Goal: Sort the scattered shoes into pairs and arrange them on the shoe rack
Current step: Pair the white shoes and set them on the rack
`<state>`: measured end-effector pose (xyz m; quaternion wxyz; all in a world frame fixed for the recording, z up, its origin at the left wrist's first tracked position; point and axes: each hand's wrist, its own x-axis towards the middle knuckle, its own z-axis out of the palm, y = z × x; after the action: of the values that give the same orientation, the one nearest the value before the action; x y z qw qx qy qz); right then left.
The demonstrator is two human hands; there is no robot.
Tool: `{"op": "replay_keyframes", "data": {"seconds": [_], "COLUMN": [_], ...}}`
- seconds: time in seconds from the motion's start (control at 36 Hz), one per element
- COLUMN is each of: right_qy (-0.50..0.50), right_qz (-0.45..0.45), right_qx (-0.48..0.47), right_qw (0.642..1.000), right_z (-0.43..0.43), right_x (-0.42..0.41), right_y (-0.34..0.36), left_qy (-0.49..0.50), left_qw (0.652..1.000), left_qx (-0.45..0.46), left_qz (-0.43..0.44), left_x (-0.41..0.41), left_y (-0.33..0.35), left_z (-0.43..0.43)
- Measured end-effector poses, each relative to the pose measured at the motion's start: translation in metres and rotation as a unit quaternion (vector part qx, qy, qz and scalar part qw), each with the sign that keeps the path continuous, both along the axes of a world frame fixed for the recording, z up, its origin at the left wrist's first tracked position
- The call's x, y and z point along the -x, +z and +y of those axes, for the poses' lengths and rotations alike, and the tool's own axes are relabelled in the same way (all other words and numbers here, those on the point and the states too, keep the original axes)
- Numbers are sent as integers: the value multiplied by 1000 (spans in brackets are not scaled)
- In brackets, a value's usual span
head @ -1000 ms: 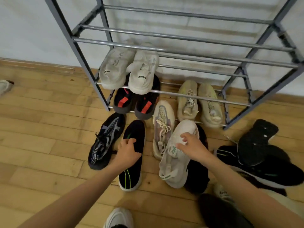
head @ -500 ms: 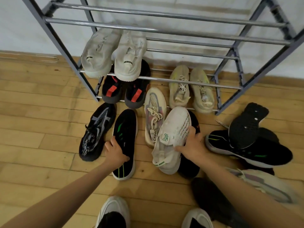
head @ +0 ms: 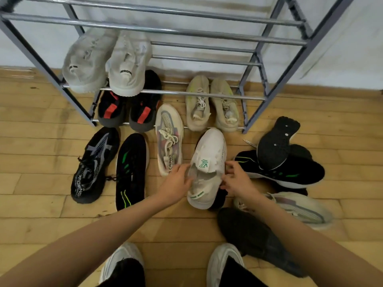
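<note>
Hands are meeting at the centre of the frame on the white shoe [head: 209,160], which is lying partly over a black shoe [head: 221,198] just below the shoe rack [head: 165,31]. The left hand [head: 176,183] is curling its fingers round the collar from the left. The right hand [head: 236,179] seems to be pinching the opposite edge, though blur is softening its fingertips.
</note>
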<state>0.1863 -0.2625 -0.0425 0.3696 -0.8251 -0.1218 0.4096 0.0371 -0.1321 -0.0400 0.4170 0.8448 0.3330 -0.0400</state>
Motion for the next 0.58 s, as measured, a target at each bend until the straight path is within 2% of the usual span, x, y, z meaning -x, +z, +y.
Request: {"op": "replay_keyframes", "data": {"seconds": [0.08, 0.17, 0.22, 0.25, 0.28, 0.33, 0.42, 0.58], "right_qy": [20, 58, 8, -32, -79, -187, -276, -305], "right_qz": [-5, -172, -280, -303, -294, -199, -47, -32], "right_qx": [32, 90, 124, 143, 159, 170, 100, 67], "right_qw": [999, 979, 952, 942, 939, 947, 955, 949], "right_z": [-9, -25, -35, -40, -44, -49, -53, -51], "right_x": [-6, -24, -44, -55, -66, -88, -105, -113], "right_y": [4, 9, 13, 15, 16, 16, 8, 2], "left_qy": [14, 34, 44, 48, 50, 48, 38, 39], "left_qw": [1000, 999, 998, 998, 998, 998, 999, 997], "left_qx": [21, 37, 39, 36, 33, 29, 1, -64], "left_qz": [1, -12, -19, -25, -30, -37, -31, -13], "left_x": [-16, -23, -24, -24, -24, -24, -23, -30], "left_y": [-4, -7, -10, -13, -15, -18, -22, -26], "left_z": [-8, -10, -10, -10, -10, -10, -9, -8]}}
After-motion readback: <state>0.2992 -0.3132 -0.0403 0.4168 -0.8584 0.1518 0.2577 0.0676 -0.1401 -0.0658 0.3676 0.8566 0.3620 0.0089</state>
